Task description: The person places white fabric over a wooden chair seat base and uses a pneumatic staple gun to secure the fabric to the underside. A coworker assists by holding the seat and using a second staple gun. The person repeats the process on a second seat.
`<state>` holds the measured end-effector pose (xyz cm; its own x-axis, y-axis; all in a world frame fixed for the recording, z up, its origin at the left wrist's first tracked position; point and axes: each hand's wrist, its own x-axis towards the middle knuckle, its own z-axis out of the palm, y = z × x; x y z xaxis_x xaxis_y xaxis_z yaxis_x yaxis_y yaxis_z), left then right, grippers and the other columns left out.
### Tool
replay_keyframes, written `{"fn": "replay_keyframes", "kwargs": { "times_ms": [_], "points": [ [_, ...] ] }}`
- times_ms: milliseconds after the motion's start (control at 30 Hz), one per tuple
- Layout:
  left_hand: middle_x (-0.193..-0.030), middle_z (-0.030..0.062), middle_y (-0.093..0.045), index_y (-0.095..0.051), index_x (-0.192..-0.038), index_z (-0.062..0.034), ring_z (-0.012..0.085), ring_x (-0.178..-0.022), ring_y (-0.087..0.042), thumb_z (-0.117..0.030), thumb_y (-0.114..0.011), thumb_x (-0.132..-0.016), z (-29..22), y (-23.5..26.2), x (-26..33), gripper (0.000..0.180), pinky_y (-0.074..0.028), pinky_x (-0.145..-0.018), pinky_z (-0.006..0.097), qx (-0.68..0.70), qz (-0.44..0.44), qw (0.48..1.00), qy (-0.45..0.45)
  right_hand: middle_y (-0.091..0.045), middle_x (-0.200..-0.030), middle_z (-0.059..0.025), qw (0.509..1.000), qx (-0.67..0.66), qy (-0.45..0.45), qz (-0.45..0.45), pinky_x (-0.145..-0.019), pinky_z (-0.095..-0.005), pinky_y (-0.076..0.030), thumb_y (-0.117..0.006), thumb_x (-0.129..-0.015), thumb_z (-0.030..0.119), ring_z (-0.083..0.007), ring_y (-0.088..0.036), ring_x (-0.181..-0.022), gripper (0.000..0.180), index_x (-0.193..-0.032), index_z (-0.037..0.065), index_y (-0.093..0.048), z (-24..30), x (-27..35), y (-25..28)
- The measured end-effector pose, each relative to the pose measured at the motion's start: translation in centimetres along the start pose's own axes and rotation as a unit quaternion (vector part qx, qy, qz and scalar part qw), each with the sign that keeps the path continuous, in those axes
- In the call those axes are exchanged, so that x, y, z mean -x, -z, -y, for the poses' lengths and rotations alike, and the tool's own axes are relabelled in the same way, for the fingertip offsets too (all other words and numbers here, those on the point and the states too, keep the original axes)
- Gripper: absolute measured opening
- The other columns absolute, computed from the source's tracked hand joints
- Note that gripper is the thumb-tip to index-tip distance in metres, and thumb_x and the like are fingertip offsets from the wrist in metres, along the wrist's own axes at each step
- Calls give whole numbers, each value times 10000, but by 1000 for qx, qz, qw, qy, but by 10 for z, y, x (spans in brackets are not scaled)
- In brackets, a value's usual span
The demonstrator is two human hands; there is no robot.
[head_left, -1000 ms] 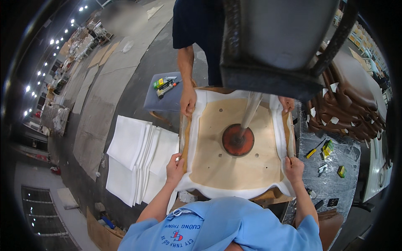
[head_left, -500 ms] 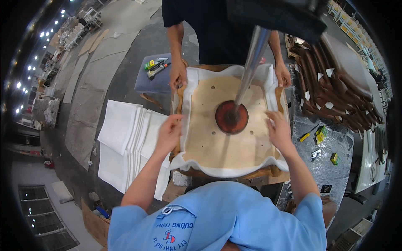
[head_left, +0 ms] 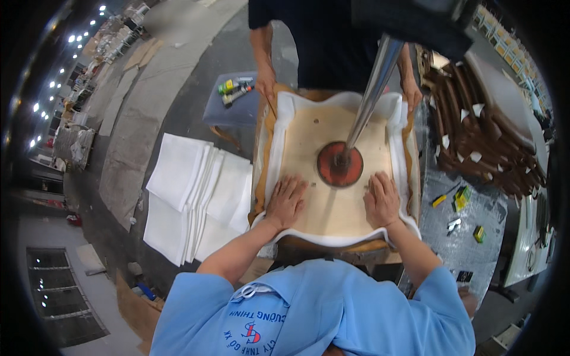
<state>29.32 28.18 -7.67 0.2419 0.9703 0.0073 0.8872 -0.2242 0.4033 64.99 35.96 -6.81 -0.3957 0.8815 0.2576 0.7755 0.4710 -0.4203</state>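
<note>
A pale plywood panel [head_left: 335, 216] lies on white padding [head_left: 284, 127], with brown cover material [head_left: 260, 193] showing around the outside. Pressing on the panel's middle is a round red-and-black disc [head_left: 340, 164] at the end of a slanting metal rod [head_left: 373, 89]. My left hand [head_left: 287, 200] rests flat on the near left part of the plywood, fingers spread. On the near right part lies my right hand [head_left: 382, 199], also flat and open. Across from me, a co-worker's hands [head_left: 411, 94] are at the two far corners of the cover.
Stacked white foam sheets [head_left: 184, 196] lie at the left. A blue-grey padded stool [head_left: 228, 113] holds small boxes and a tool. At the right, brown upholstered pieces [head_left: 484, 124] are piled high, near a silvery table [head_left: 436, 237] with a yellow-handled tool [head_left: 439, 200] and green-yellow boxes [head_left: 461, 199].
Both my hands have come down from above the panel's side edges onto the plywood and lie flat. The whole view has shifted slightly. The disc still presses on the panel.
</note>
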Motion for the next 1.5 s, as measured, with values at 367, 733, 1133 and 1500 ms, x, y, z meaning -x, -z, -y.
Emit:
{"fn": "replay_keyframes", "kwargs": {
  "times_ms": [367,733,1133,1500],
  "points": [
    [-1139,153,-599,-705,-1003,-30,386,-1091,-591,-152,-798,-873,5,55,65,201,-466,-957,525,-88,-89,977,175,-780,-961,-164,969,-221,-29,107,-839,-469,-619,-723,-1006,250,-361,-783,-929,212,-1105,80,-800,118,-54,-27],
    [-1058,199,-605,-667,-928,25,391,-997,-601,-65,-745,-957,32,25,99,123,-505,-891,477,218,-266,907,245,-752,-952,-81,605,-542,-384,438,-714,-375,-639,-663,-1082,188,-208,-769,-816,203,-1171,15,-723,228,-114,-125],
    [-1084,64,-717,-636,-1302,-113,208,-775,-690,-228,-669,-1074,53,47,181,257,-567,-619,359,750,-8,481,454,-768,-1076,-74,669,-521,-364,385,-763,-306,-605,-655,-1127,330,-150,-743,-859,366,-1291,11,-729,173,23,58],
    [-1163,76,-800,-658,-1336,-61,174,-726,-694,-410,-564,-1155,12,37,163,404,-572,-622,360,720,115,500,468,-781,-952,-97,383,-641,-662,61,-709,-427,-650,-572,-1141,275,-255,-768,-791,232,-1221,72,-651,199,99,-24]
  ]
}}
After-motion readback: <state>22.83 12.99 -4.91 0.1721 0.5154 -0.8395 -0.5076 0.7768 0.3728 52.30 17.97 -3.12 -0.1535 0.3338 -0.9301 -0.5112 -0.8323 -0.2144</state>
